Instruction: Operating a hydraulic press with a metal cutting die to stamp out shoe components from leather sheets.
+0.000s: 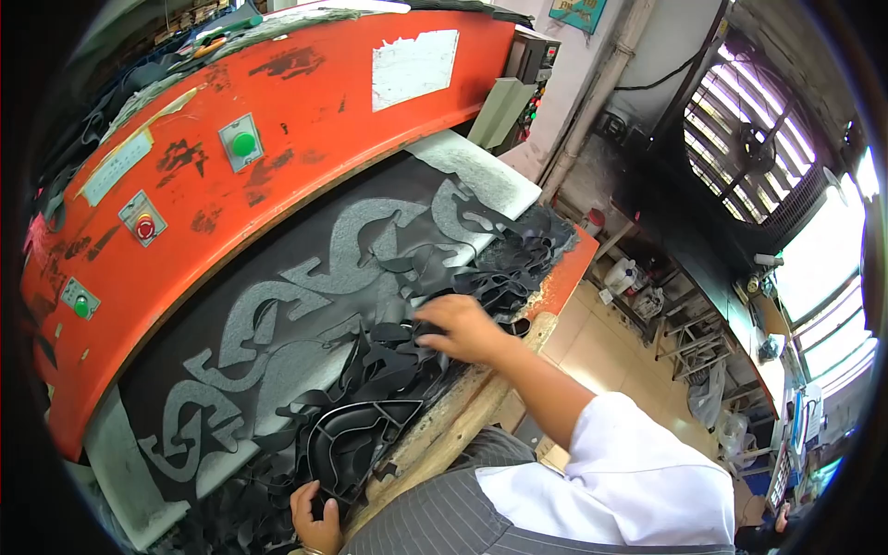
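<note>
My left hand (pixel 316 520) is at the lower edge of the view, its fingers and thumb closed about the near end of a curved cutting die (pixel 319 442) with thin metal edges. The die lies on a heap of black offcuts. My right hand (pixel 464 329) reaches over the black offcuts (pixel 393 363), palm down with its fingers apart; nothing shows in it. Beyond both hands spreads a black sheet (pixel 305 231) with curved pieces cut out of it. A pale cutting board (pixel 472 176) shows through the openings and past the sheet's ends.
Over the board's far side stretches the orange beam (pixel 314 111) of a press, with a green button (pixel 243 143) and a red button (pixel 144 227). A worn wooden rail (pixel 453 416) runs along the near edge. Far right stands a long dark workbench (pixel 689 250).
</note>
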A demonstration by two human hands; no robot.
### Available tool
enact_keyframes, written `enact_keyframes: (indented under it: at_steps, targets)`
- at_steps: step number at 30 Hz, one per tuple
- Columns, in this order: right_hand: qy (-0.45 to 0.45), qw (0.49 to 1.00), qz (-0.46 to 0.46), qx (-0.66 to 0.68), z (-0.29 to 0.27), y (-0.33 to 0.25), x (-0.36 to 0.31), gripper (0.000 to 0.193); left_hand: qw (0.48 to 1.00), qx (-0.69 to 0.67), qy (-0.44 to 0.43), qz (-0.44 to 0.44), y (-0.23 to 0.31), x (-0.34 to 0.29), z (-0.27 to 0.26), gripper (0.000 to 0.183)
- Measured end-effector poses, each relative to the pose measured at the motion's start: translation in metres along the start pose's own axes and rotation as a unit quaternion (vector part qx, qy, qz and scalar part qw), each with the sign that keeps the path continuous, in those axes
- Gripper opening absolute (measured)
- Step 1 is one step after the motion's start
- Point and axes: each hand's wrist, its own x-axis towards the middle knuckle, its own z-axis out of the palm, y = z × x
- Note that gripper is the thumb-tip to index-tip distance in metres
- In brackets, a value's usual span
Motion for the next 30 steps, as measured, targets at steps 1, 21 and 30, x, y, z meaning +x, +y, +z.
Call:
enact_keyframes:
  at_steps: [1,21,30]
  targets:
    - [-0.016,0.999,0.036,-0.011,-0.016,0.014,-0.017,0.053,0.997,0.032,0.043,0.057,0.002,-0.003,0.001,0.042]
    - [-0.293,0.863,-0.370,-0.179,-0.094,0.091,0.001,0.034,0.928,0.253,0.264,0.065,0.068,0.016,0.082,0.040]
    - [-0.088,0.992,-0.047,0.072,-0.075,0.132,0.116,0.038,0.934,0.210,0.286,0.049,0.070,0.011,0.093,0.029]
